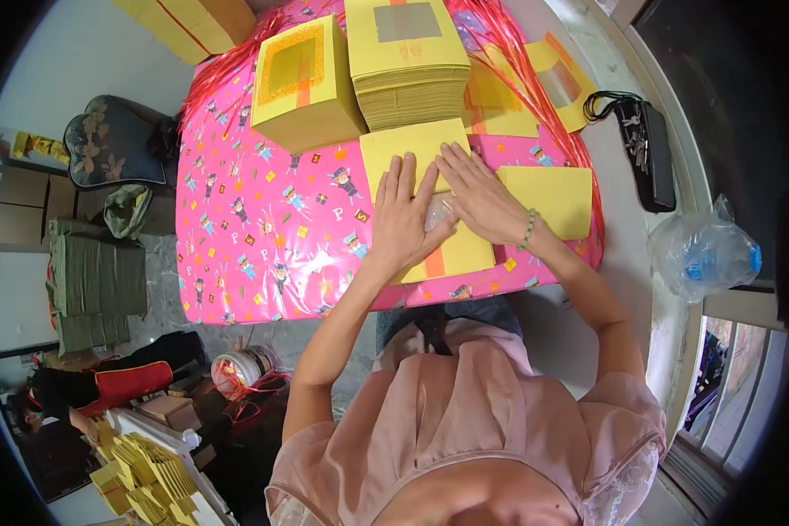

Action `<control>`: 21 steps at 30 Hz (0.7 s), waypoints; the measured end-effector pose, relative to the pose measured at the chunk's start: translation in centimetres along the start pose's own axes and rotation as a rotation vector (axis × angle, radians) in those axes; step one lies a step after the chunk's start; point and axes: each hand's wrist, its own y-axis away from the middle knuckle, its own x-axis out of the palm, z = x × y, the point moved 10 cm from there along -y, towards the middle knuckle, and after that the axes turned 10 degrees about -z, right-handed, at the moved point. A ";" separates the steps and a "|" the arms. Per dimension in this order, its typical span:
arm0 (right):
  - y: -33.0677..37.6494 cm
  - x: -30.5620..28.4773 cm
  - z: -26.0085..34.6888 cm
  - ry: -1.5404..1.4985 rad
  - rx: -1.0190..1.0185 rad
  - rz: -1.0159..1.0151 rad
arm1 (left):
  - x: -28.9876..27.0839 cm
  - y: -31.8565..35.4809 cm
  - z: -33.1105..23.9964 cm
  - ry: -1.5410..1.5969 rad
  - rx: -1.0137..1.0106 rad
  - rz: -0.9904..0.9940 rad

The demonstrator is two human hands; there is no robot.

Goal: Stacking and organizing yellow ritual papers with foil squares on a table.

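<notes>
Both of my hands press flat on a yellow paper sheet (401,140) near the table's front edge. My left hand (401,217) lies with its fingers stretched out on the sheet's left part. Angled in from the right, my right hand (486,200) rests beside it, fingers straight; a bead bracelet circles that wrist. Between the hands a shiny silvery patch (439,213) shows, with an orange strip (434,264) below it. Another yellow sheet (559,203) lies just right of my right hand. Behind my fingers stands a tall stack of yellow paper (412,95).
A second yellow stack (311,110) stands at the back left of the pink patterned table (237,254). Red plastic strands (522,66) trail over loose yellow sheets at the right. A black pouch (644,153) and a plastic-wrapped bottle (706,254) sit on the right ledge.
</notes>
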 end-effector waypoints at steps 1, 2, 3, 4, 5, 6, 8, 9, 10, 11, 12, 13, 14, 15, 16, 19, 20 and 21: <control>0.1 0.1 0.1 -0.003 0.001 0.002 | -0.2 0.0 -0.2 -0.001 0.003 0.006; 0.1 0.2 0.1 -0.009 0.009 0.013 | -0.2 0.0 -0.2 -0.002 0.006 0.012; 0.1 0.4 0.2 -0.014 0.016 0.025 | -0.2 0.0 -0.1 -0.001 0.003 0.015; 0.2 0.6 0.3 -0.016 0.019 0.029 | -0.2 0.1 0.0 -0.012 0.009 0.020; 0.2 0.8 0.4 0.011 0.013 0.017 | -0.2 0.1 0.0 -0.023 0.014 0.025; 0.3 0.9 0.4 0.039 0.006 0.006 | -0.2 0.1 0.2 -0.020 0.010 0.028; 0.4 0.8 0.3 0.032 -0.002 -0.007 | -0.2 0.0 0.2 0.039 0.028 0.074; 0.5 0.7 0.4 0.026 -0.012 -0.025 | -0.4 0.2 0.5 0.041 0.022 0.076; 0.5 0.8 0.3 0.026 -0.015 -0.022 | -0.5 0.3 0.8 0.032 0.027 0.094; 0.6 0.8 0.4 0.020 -0.020 -0.035 | -0.6 0.5 1.1 0.023 0.031 0.113; 0.6 0.7 0.4 0.014 -0.026 -0.048 | -0.9 0.6 1.4 0.023 0.027 0.112; 0.6 0.7 0.5 0.010 -0.027 -0.044 | -1.2 0.9 2.0 0.006 0.006 0.113; 0.6 0.6 0.6 0.011 -0.026 -0.034 | -1.4 1.2 2.4 -0.011 -0.014 0.114; 0.5 0.5 0.7 0.012 -0.025 -0.023 | -1.4 1.2 2.5 -0.011 -0.019 0.116; 0.6 0.5 0.8 0.009 -0.028 -0.019 | -1.4 1.2 2.4 -0.007 -0.016 0.107; 0.6 0.8 0.7 0.032 -0.025 0.007 | -1.2 1.3 2.4 0.005 -0.032 0.094; 0.6 0.9 0.5 0.051 -0.015 0.015 | -1.2 1.4 2.6 0.014 -0.043 0.091; 0.6 1.1 0.2 0.071 -0.006 0.023 | -1.3 1.3 2.9 0.013 -0.050 0.087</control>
